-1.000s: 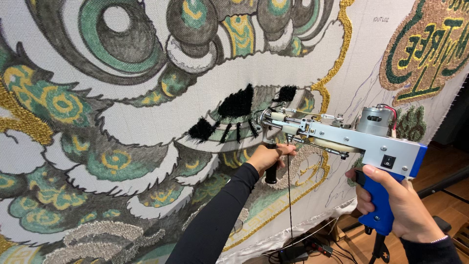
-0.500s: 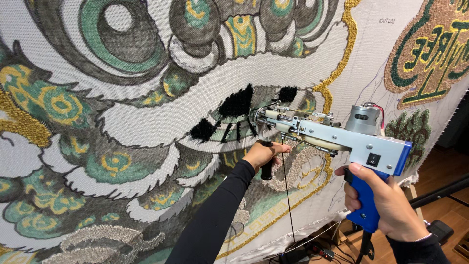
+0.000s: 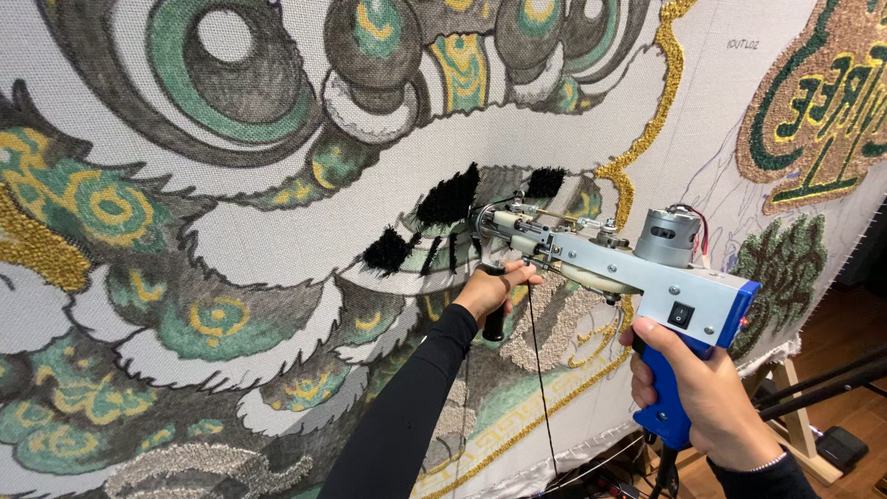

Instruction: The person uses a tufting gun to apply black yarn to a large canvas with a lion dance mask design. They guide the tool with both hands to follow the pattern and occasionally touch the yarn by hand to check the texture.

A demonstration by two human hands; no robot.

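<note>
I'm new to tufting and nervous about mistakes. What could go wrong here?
The black yarn hangs loose beside the left hand on the front handle; it might snag. The tufting gun works close to finished black tufts, so a drifting tip could stray into the white area of the cloth.

A large pale backing cloth (image 3: 277, 249) stretches upright across a wooden frame (image 3: 790, 407). Tufted green, gold, grey and black yarn shapes (image 3: 448, 196) cover it. The frame's legs stand on a wooden floor (image 3: 845, 351).
</note>
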